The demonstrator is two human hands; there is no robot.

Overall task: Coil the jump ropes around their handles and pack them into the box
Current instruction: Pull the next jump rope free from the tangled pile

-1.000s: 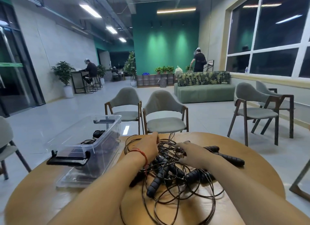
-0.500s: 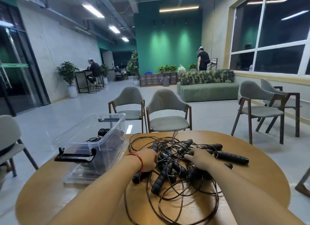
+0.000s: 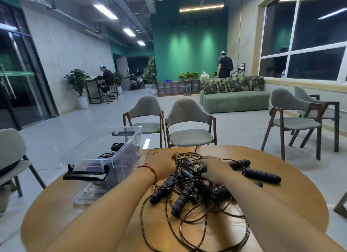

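Head view: tangled ropes [image 3: 179, 203] lie heaped mid-desk [image 3: 281, 210] with both hands on them. The left hand [image 3: 163, 166] sinks its fingers into the cords and the right hand [image 3: 216, 170] bends its fingers over the handles; whether either grips, cannot tell. A clear box [image 3: 122, 163] stands just left, holding some rope.

Left hand [image 3: 163, 165] fingertips hidden among jump ropes [image 3: 189, 201], probably.

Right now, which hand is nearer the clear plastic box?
Left. The left hand is on the rope pile at its edge beside the box; the right hand is on its opposite side.
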